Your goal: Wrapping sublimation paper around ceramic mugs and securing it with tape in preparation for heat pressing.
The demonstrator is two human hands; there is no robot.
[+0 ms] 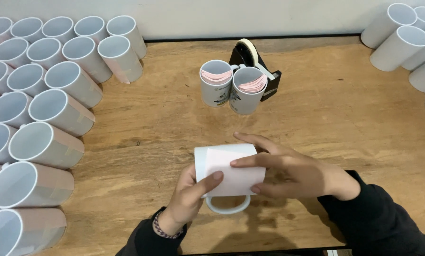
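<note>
1. Both hands hold a white mug (225,163) lying on its side at the near middle of the wooden table (345,123), its handle pointing toward the near edge.
2. A pale pink sheet of paper (233,175) is wrapped over the mug's body.
3. The left hand (188,196) grips the mug from the near left, its thumb pressed flat on the paper.
4. The right hand (293,170) lies over the mug's right side, fingers spread and flattened against the paper.
5. Farther back at the middle stand two upright mugs (232,87) holding curled pink sheets, touching each other.
6. Just behind them sits a black tape dispenser (259,66) with a pale roll.
7. Rows of paper-wrapped mugs (42,142) crowd the left side.
8. More white mugs (406,38) stand at the far right corner.
</note>
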